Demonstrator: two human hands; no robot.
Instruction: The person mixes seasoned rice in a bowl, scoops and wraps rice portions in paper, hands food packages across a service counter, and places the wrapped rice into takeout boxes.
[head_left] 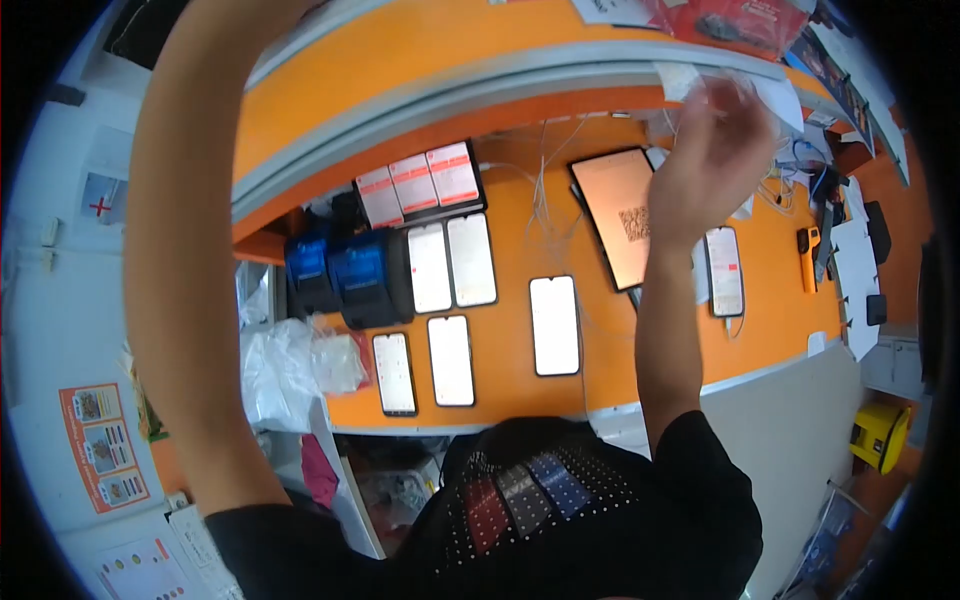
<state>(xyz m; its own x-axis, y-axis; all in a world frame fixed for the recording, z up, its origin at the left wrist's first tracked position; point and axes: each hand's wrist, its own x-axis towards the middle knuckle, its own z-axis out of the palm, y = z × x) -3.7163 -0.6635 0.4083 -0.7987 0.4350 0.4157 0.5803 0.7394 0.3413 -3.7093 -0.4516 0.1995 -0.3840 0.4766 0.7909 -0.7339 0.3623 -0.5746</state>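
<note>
My left arm rises along the left side of the view, and its hand lies past the top edge, out of sight. My right hand [725,130] is raised at the shelf's front edge, beside a white paper [780,103]. Its fingers are smeared by motion, so I cannot tell whether they grip the paper. Below the hand, a tablet with a QR code [618,215] lies partly behind my forearm. A phone on a cable [725,272] is to the right of that forearm. Another phone with a blank white screen [555,325] lies near the desk's front edge.
An orange shelf with a metal edge [480,80] spans the desk. Several lit phones [451,360] and a tablet with red-and-white panels [420,185] lie left. Blue-and-black boxy devices [358,280] and plastic bags [280,375] stand beside them. A yellow-orange tool [809,258] lies right.
</note>
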